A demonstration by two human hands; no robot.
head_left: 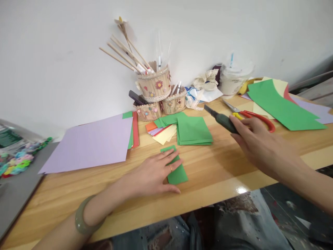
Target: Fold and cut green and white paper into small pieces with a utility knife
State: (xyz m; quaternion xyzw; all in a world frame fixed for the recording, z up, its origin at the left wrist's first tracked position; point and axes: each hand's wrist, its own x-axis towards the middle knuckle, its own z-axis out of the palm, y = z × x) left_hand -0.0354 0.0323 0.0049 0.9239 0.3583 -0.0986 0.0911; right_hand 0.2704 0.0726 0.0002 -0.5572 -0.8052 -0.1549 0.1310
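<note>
By the green stack [195, 129] (seemingly done) | my left grip [156, 171] spread over strip [179, 176], likely unfinished | right grip [252, 134] pinching cutter [224, 122]

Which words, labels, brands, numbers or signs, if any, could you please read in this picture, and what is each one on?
No text can be read with certainty.
Cup: faint print on its side, too small and blurred.
Green patch at the far left: pale marks, too blurred to tell whether they are writing.
</note>
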